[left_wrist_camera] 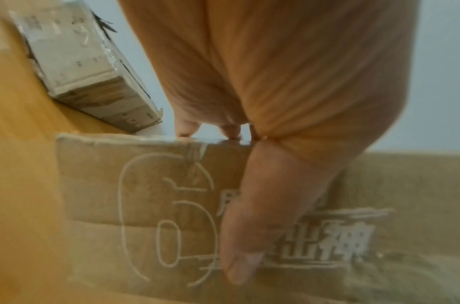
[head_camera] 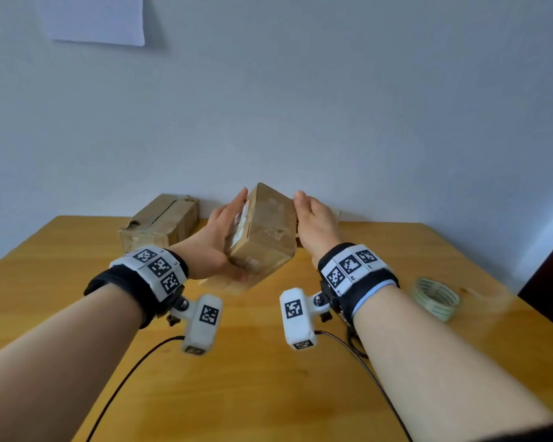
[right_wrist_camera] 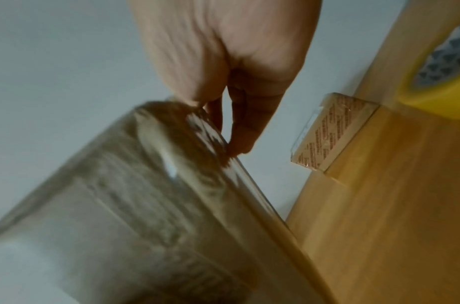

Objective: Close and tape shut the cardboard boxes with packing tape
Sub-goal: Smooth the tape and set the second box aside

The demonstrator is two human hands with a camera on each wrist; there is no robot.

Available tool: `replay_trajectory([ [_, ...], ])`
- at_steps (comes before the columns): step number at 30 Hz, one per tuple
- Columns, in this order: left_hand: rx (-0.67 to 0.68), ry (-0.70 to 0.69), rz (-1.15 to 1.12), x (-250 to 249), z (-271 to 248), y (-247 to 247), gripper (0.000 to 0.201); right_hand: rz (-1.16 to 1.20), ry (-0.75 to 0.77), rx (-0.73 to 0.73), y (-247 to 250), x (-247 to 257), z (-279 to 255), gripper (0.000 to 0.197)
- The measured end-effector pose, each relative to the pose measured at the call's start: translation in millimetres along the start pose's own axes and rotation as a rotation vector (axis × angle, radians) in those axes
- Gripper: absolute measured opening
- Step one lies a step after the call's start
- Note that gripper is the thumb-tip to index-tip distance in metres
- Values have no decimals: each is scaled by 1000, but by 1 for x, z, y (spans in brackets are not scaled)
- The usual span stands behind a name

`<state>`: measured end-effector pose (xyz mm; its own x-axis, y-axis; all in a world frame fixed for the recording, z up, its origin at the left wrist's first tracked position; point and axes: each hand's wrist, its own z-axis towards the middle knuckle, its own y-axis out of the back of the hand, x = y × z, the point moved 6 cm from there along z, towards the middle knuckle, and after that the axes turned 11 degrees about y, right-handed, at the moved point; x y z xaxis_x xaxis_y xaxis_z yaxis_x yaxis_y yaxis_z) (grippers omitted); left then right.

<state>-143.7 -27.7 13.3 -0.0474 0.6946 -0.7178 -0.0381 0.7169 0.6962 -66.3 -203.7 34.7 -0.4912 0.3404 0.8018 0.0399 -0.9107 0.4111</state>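
Note:
A small brown cardboard box (head_camera: 265, 231) hangs tilted above the wooden table (head_camera: 268, 393), held between both hands. My left hand (head_camera: 225, 237) grips its left end, with the fingers laid along the taped face and the thumb (left_wrist_camera: 249, 236) pressed on the printed face (left_wrist_camera: 151, 205). My right hand (head_camera: 312, 223) holds the right end, thumb on the upper edge and fingertips (right_wrist_camera: 239, 144) on the far edge of the box (right_wrist_camera: 145, 205). A roll of clear packing tape (head_camera: 436, 296) lies flat on the table to the right, also seen as tape roll (right_wrist_camera: 441, 88).
A second, worn cardboard box (head_camera: 160, 224) lies against the wall at the back left, also seen as second box (left_wrist_camera: 88, 65). A small film-wrapped packet (right_wrist_camera: 332, 133) stands by the wall behind my right hand. Wrist-camera cables (head_camera: 134, 374) trail over the near table.

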Motion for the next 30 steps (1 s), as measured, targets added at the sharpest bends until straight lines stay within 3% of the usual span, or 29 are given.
replay_trajectory([
  [4, -8, -3, 81, -5, 5, 4, 145, 110, -88, -17, -8, -8, -1, 66],
  [8, -23, -14, 362, -5, 12, 1, 142, 266, -256, 93, -27, -34, -3, 110],
  [11, -39, -32, 531, -1, 18, -4, 137, 407, -368, 266, -41, -29, -13, 95],
  [14, -55, -36, 563, 0, 22, -6, 127, 436, -373, 348, -48, -26, -16, 91],
  [17, -36, -39, 461, 5, 30, -9, 129, 358, -372, 235, -45, -33, -7, 71],
  [20, -21, -48, 350, 7, 38, -12, 126, 257, -320, 132, -36, -32, 3, 71],
  [22, -9, -31, 267, 8, 42, -11, 123, 124, -225, 146, -30, -25, 9, 74],
  [24, 25, 0, 85, 11, 44, -8, 120, 47, -110, 170, -25, -13, 11, 62],
  [27, 83, 35, -261, 14, 41, -1, 101, 29, 38, 163, -18, 6, 13, 44],
  [30, 116, 66, -415, 16, 37, 8, 67, -105, 153, 139, -13, 22, 13, 45],
])
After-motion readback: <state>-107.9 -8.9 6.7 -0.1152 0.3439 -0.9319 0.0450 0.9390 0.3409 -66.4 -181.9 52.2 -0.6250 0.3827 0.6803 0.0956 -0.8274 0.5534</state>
